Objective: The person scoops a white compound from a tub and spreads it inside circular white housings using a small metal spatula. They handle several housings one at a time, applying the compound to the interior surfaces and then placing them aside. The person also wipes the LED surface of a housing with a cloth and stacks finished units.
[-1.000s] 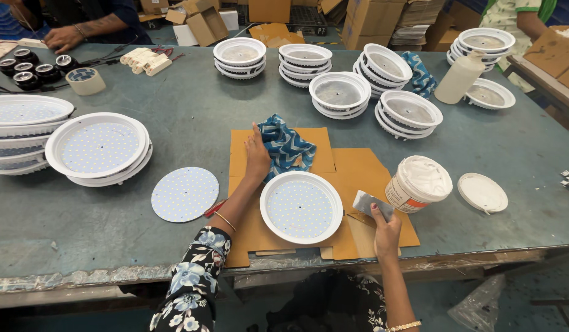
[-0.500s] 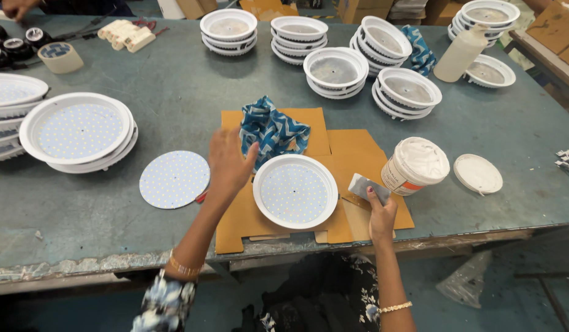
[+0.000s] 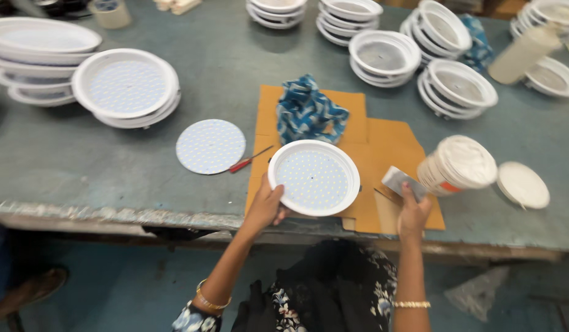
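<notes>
The left hand (image 3: 265,206) grips the near-left rim of a round white lamp (image 3: 314,177), thumb on the rim and fingers curled under it. The lamp lies face up, its disc dotted with small lights, on a sheet of brown cardboard (image 3: 383,144) spread on the grey-green table (image 3: 81,166). It sits at the near-left part of the cardboard, its edge reaching just past the sheet toward the person.

The right hand (image 3: 412,212) is closed around a small flat grey scraper (image 3: 402,182), held at the near-right part of the cardboard, well to the right of the lamp. Just right of the scraper, at the cardboard's right edge, a white tub (image 3: 458,165) stands tilted, and its loose round lid (image 3: 523,184) lies on the table beyond it.

At the far side of the cardboard, just behind the lamp, lies a crumpled blue patterned cloth (image 3: 309,114). Left of the cardboard, on the bare table, a thin red-handled tool (image 3: 250,159) lies aslant, its tip pointing toward the lamp. Beside it rests a flat dotted disc (image 3: 210,146). Farther left stand stacks of finished lamps (image 3: 124,87). Across the table, behind the cardboard, empty white lamp housings (image 3: 384,56) are piled in several stacks.
</notes>
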`<state>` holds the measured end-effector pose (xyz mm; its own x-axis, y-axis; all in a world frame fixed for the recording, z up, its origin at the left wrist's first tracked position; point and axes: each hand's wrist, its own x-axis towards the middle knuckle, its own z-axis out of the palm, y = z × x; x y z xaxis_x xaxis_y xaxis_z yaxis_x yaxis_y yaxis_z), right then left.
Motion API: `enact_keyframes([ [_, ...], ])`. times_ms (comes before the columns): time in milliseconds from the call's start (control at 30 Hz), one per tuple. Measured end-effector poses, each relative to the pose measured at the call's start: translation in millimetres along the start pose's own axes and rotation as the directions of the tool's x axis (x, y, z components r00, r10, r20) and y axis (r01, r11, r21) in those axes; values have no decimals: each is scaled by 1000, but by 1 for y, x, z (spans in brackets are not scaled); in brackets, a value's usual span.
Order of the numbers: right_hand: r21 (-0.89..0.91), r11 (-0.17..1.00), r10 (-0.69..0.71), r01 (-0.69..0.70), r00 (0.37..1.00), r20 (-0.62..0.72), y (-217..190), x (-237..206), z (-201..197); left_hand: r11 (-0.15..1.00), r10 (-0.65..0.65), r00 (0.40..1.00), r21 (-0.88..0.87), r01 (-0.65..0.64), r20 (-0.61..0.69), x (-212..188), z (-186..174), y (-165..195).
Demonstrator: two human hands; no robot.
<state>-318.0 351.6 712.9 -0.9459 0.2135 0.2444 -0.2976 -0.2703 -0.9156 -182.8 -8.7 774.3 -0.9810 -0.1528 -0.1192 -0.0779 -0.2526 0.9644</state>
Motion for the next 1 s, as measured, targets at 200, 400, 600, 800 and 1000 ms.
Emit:
enact_keyframes([
  [200, 48, 996, -71, 70, 997, 34, 7, 15, 1, 973, -109, 917, -232, 18, -383, -92, -120, 63],
  [400, -98, 985, -134, 144, 986, 95, 7, 17, -4, 945, 290, 563, 137, -298, -774, -126, -242, 73],
  [600, -83, 983, -151, 166, 976, 158, 7, 16, -6, 931, 286, 329, 179, -318, -900, -94, -364, 68],
  [800, -98, 989, -102, 110, 992, 76, 6, 14, -3, 900, 432, 237, 397, -183, -870, -61, -385, 96],
  [1000, -178, 984, 20, -22, 1000, -12, 1, 5, 2, 499, 690, 616, 866, -23, -381, -3, -242, 121],
])
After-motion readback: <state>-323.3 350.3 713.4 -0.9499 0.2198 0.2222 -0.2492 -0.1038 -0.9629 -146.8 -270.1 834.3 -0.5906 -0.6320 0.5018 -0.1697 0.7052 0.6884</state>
